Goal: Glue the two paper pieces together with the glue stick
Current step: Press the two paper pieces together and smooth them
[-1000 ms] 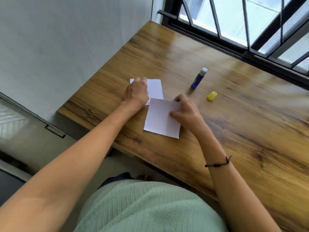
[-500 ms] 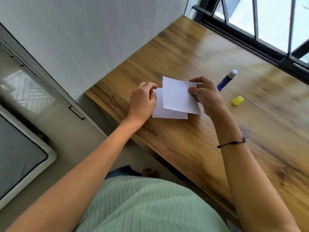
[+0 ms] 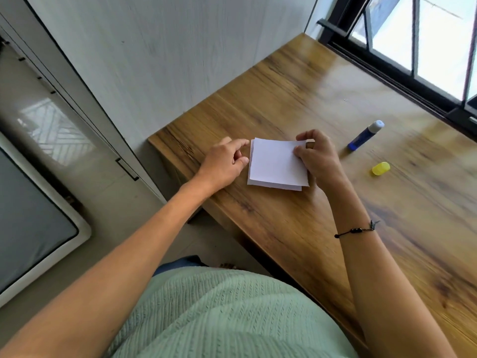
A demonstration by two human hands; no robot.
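Two white paper pieces lie stacked on the wooden table (image 3: pixel 296 249). The top paper (image 3: pixel 276 164) almost covers the bottom paper (image 3: pixel 273 186), whose edge shows along the left and near sides. My right hand (image 3: pixel 316 157) pinches the top paper's right edge between thumb and fingers. My left hand (image 3: pixel 225 164) rests at the stack's left edge, fingers loosely curled, fingertips touching the paper edges. The blue glue stick (image 3: pixel 364 135) lies uncapped to the right of my right hand, and its yellow cap (image 3: pixel 380 168) sits apart, nearer to me.
A grey wall borders the table's left side. A black-framed window (image 3: pixel 413 73) runs along the far edge. The table's near edge runs diagonally in front of my green-clad torso. Floor and a cabinet lie to the left.
My right hand has carried the second paper up and left and set it squarely over the first. My left hand slid off the first paper to its left edge. The camera has swung left.
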